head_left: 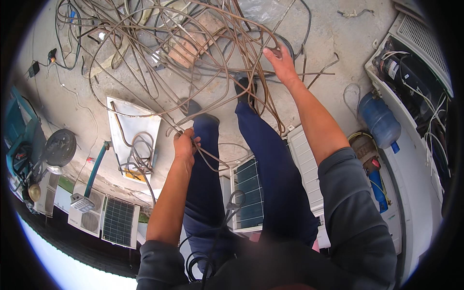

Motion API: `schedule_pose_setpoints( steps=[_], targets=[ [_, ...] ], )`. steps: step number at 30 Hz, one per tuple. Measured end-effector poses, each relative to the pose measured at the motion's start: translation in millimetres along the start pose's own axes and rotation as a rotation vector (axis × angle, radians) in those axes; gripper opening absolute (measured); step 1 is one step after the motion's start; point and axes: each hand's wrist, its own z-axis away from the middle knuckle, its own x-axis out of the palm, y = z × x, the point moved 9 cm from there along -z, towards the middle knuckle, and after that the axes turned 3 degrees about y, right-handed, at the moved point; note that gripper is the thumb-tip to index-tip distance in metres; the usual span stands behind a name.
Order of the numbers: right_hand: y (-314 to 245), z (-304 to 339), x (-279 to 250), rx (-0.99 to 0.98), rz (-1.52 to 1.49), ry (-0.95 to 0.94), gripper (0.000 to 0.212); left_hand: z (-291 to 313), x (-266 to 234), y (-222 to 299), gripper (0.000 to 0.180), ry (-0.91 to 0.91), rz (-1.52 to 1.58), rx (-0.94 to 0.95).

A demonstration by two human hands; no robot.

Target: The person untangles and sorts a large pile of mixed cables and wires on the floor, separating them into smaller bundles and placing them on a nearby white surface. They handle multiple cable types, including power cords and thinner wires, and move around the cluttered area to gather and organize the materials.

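Observation:
A large tangle of thin, dull-brown tubing (130,116) spreads in loose loops over the concrete floor ahead of me. My left hand (185,143) is closed around several strands at the near side of the tangle, and a bent end hangs below the fist. Farther forward and to the right, my right hand (281,64) grips the tubing where many strands bunch together. Its fingertips are partly hidden behind the hand. A reddish brick-like slab (195,41) lies under the loops. Between my arms, my legs stand apart, with strands crossing over the shoes.
A white panel (140,113) with bent tubing on it lies at left. To the right are a blue water bottle (379,118) and an opened white appliance housing (411,101) with loose wires. A teal machine (21,130) stands at far left. Black cable (210,261) hangs near my lap.

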Motion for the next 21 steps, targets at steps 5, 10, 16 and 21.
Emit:
schedule_pose_setpoints(
  steps=[5,10,16,21],
  targets=[
    [8.4,5.3,60.8,0.415,0.242,-0.359,0.053,43.8,46.1,13.0,0.046,-0.163,0.07,0.009],
    [-96.6,13.7,-3.7,0.095,0.334,-0.117,0.025,98.0,41.5,38.0,0.043,-0.334,0.13,0.078],
    [-245.7,77.6,-136.8,-0.177,0.334,0.006,0.021,174.3,73.8,64.4,0.037,-0.567,0.129,0.123],
    [-332.1,180.9,-289.9,-0.344,0.347,0.265,0.023,286.8,146.2,58.6,0.048,-0.862,-0.074,0.228]
  ],
)
